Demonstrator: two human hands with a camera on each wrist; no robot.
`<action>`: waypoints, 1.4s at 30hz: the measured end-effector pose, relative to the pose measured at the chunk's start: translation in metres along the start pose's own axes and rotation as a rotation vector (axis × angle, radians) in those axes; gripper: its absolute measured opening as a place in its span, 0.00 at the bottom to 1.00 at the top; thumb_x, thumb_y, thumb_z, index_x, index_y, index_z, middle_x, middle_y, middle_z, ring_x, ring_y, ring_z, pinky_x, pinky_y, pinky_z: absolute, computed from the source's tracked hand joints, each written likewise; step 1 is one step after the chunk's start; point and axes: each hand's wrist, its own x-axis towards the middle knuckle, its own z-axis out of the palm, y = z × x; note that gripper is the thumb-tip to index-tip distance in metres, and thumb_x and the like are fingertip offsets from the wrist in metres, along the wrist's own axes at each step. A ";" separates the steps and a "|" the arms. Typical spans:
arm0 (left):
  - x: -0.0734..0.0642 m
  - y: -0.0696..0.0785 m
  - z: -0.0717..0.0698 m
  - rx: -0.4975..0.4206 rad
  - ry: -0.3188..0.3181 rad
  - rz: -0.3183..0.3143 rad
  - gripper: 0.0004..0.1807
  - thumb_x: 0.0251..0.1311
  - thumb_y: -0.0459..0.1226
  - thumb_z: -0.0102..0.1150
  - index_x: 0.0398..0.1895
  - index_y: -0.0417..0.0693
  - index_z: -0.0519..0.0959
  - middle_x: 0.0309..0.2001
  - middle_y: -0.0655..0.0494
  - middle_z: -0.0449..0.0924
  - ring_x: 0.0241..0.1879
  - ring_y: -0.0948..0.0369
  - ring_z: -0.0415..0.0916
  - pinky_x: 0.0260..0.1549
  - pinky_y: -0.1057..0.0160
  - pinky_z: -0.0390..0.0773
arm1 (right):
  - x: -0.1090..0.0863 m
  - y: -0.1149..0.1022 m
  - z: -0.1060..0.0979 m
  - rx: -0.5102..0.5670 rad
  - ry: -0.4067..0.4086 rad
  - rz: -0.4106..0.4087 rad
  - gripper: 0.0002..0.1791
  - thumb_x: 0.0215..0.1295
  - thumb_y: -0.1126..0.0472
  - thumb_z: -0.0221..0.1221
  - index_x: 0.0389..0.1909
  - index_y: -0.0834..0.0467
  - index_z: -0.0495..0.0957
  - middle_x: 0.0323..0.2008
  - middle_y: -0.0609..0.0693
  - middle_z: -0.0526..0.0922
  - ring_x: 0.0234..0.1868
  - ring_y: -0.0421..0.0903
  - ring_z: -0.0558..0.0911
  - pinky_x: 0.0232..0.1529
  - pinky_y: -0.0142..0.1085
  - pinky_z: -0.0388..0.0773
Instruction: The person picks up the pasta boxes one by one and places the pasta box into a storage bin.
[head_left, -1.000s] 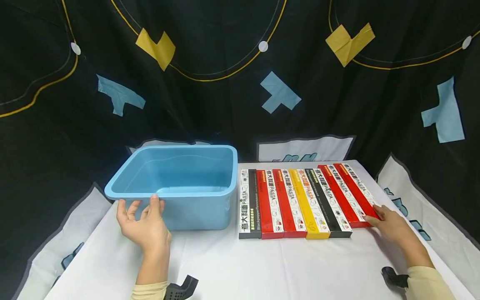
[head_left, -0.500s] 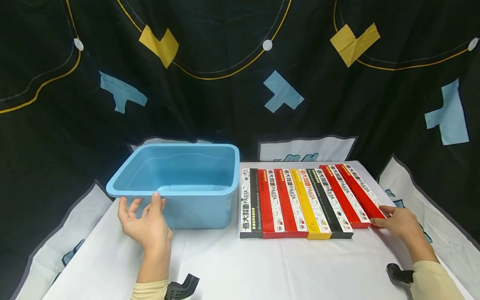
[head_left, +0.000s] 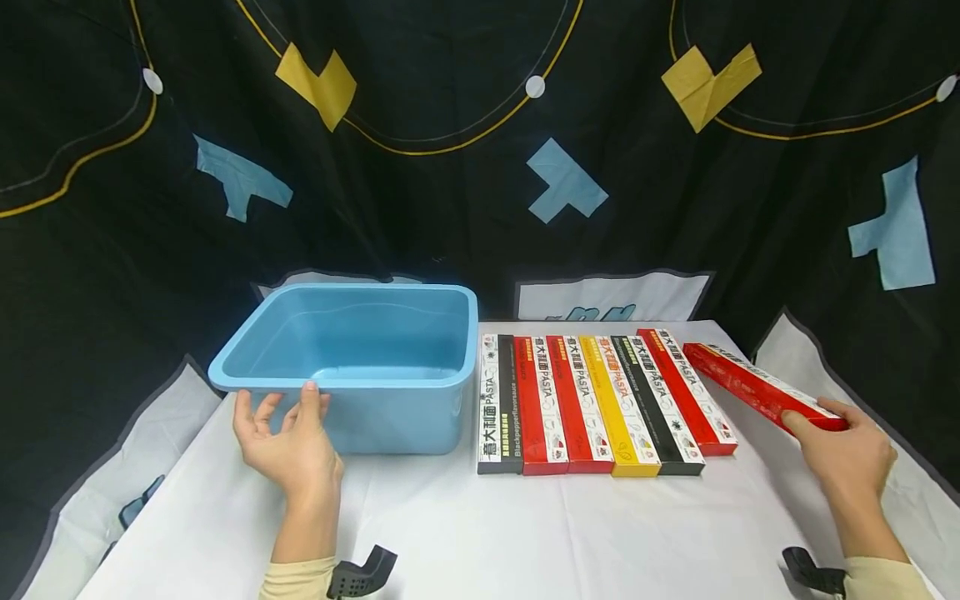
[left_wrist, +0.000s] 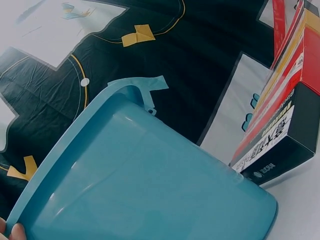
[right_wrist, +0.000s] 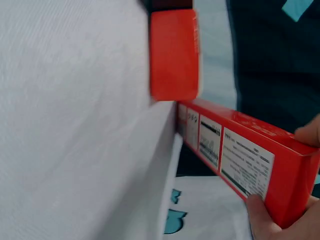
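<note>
A light-blue plastic tub [head_left: 397, 421] stands on the table at the left. My left hand [head_left: 288, 446] pinches its near rim toward the left corner; in the left wrist view only fingertips [left_wrist: 17, 232] show at the rim. My right hand [head_left: 851, 454] grips the near end of a red pasta box [head_left: 757, 387], thumb on one side and fingers on the other. That box is tilted, its near end raised off the table. In the right wrist view the printed side of the held box [right_wrist: 245, 155] faces the camera.
Several pasta boxes lie side by side right of the tub: a black one [head_left: 510, 408], red ones, a yellow one [head_left: 617, 408], and a red one [head_left: 686, 392] at the row's right end. A white cloth covers the table [head_left: 600, 533]. Behind hangs a dark patterned curtain [head_left: 442, 217].
My right hand has taken the rightmost red pasta box, lifted its near end and drawn it right, away from the row. My left hand stays on the tub's rim.
</note>
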 end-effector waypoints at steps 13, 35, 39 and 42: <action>0.002 -0.001 -0.004 0.028 -0.011 0.021 0.47 0.54 0.30 0.69 0.73 0.60 0.54 0.59 0.49 0.62 0.43 0.55 0.79 0.44 0.60 0.84 | -0.027 -0.027 -0.007 0.235 0.087 0.124 0.34 0.61 0.43 0.63 0.69 0.41 0.68 0.71 0.48 0.63 0.67 0.49 0.61 0.62 0.42 0.72; 0.000 -0.004 0.000 0.013 0.012 0.045 0.42 0.52 0.31 0.72 0.68 0.49 0.59 0.56 0.47 0.66 0.42 0.54 0.80 0.43 0.60 0.84 | -0.076 -0.130 0.011 0.528 -0.184 -0.287 0.29 0.60 0.51 0.68 0.63 0.47 0.76 0.62 0.51 0.72 0.53 0.42 0.69 0.39 0.22 0.80; 0.002 -0.006 0.001 -0.032 0.023 0.048 0.36 0.50 0.28 0.72 0.61 0.41 0.64 0.50 0.43 0.70 0.40 0.54 0.81 0.41 0.59 0.85 | -0.086 -0.147 0.021 0.464 -0.208 -0.378 0.28 0.60 0.49 0.67 0.63 0.45 0.75 0.61 0.48 0.74 0.53 0.44 0.72 0.40 0.25 0.81; 0.003 -0.007 0.001 -0.047 0.018 0.035 0.29 0.49 0.27 0.72 0.53 0.36 0.68 0.44 0.42 0.72 0.38 0.55 0.81 0.41 0.60 0.85 | -0.095 -0.160 0.029 0.513 -0.258 -0.458 0.27 0.60 0.50 0.68 0.62 0.46 0.77 0.59 0.47 0.77 0.52 0.47 0.74 0.41 0.28 0.83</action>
